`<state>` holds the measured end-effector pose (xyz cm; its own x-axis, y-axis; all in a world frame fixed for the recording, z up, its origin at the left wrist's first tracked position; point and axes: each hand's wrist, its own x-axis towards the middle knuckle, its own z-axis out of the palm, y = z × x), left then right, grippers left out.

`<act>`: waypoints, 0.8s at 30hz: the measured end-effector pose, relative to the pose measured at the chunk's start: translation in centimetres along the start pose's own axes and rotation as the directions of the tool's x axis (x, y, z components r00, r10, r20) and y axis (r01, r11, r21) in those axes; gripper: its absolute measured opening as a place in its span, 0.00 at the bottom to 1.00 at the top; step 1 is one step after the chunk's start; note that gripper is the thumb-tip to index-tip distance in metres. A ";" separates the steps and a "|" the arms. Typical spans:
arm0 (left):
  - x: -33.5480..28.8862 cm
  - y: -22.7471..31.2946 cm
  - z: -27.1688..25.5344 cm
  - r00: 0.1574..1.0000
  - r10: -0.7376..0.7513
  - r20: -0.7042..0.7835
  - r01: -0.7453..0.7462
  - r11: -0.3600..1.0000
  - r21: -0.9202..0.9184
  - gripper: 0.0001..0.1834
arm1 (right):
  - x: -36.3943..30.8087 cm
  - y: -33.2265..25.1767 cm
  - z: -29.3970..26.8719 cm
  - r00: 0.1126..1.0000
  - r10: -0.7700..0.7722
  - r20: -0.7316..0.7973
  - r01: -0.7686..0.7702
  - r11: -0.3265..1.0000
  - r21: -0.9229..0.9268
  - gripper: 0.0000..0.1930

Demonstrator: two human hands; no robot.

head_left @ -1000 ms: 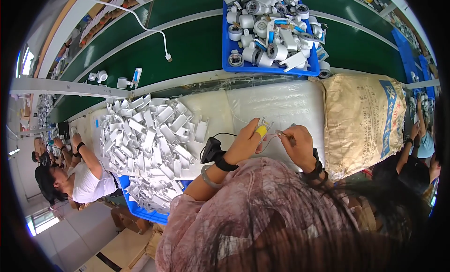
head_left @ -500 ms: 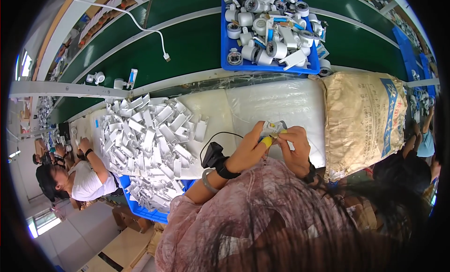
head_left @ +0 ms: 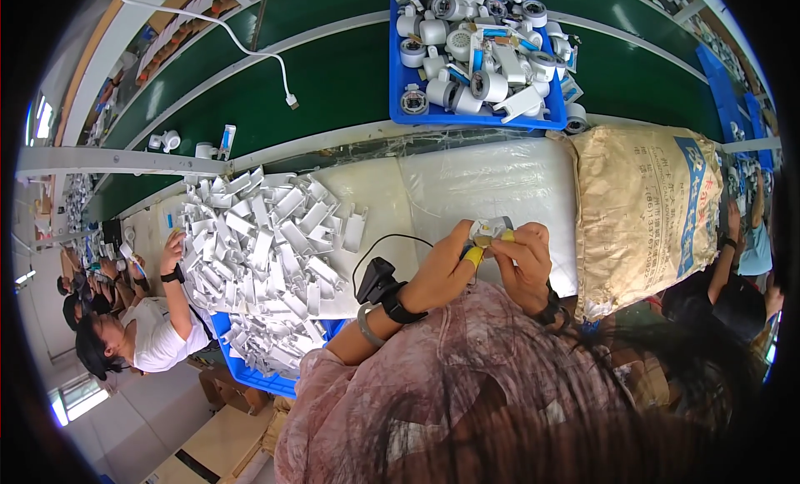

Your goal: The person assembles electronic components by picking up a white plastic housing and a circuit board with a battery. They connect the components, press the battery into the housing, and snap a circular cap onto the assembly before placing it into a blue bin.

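Both hands meet in front of my chest around a small white-and-grey plastic part (head_left: pixel 492 226). My left hand (head_left: pixel 443 271) grips it from the left, its thumb wrapped in something yellow. My right hand (head_left: pixel 525 263) is closed at the part's right and near side with its fingertips pinched together; a yellow covering shows on one finger there too. What sits between the right fingertips is too small to make out. Left of my hands lies a large heap of white plastic covers (head_left: pixel 267 234) on the table. Ahead stands a blue bin (head_left: pixel 475 121) piled with white round-headed housings.
A tan woven sack (head_left: pixel 642 225) stands on the right of the table. Behind runs a green conveyor belt (head_left: pixel 342 92), with a white cable (head_left: pixel 250 50) hanging over it. Another blue bin (head_left: pixel 258 377) holds covers beside me. A co-worker (head_left: pixel 158 334) reaches toward the heap from the left.
My hands stay together, and the part between them has turned slightly. At the left, the co-worker's arm has stretched out to the heap of covers.
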<state>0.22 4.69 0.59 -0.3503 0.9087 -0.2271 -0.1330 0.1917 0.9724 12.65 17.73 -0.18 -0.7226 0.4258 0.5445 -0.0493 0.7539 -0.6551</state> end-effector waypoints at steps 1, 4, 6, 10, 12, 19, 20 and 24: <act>0.0 0.1 0.0 1.000 0.012 -0.001 -0.012 1.000 -0.001 0.17 | -0.1 0.0 0.0 1.000 0.001 0.000 -0.001 1.000 0.000 0.13; 0.0 0.2 0.0 1.000 0.022 -0.001 -0.022 1.000 0.006 0.16 | -0.4 0.3 0.0 1.000 0.002 -0.002 -0.002 1.000 0.003 0.13; 0.1 0.2 0.1 1.000 0.021 0.000 -0.021 1.000 0.014 0.16 | -0.8 0.5 0.0 1.000 0.005 0.020 -0.005 1.000 0.011 0.17; 0.1 0.8 0.2 1.000 0.030 0.002 -0.030 0.999 0.021 0.13 | -0.6 0.5 0.2 1.000 0.015 0.023 -0.016 1.000 0.026 0.16; 0.1 0.8 0.2 1.000 0.009 0.016 -0.009 1.000 0.001 0.13 | -0.3 0.4 0.4 1.000 -0.013 -0.025 0.014 1.000 0.020 0.13; 0.0 0.5 0.3 0.999 0.039 -0.013 -0.039 0.999 0.015 0.13 | -0.1 0.4 0.4 1.000 0.007 -0.023 -0.007 1.000 -0.003 0.12; 0.0 0.7 0.2 1.000 0.026 -0.001 -0.026 1.000 -0.005 0.14 | -0.1 0.4 0.4 1.000 0.011 -0.023 -0.012 1.000 -0.005 0.12; -0.2 -0.1 0.1 1.000 -0.004 0.016 0.007 0.985 -0.172 0.15 | 0.0 0.2 0.3 1.000 0.027 -0.014 -0.027 0.999 -0.020 0.12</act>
<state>0.46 4.51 0.52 -0.3349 0.9136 -0.2305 -0.2932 0.1315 0.9470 12.40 17.75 -0.52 -0.7137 0.4532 0.5341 -0.0158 0.7519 -0.6591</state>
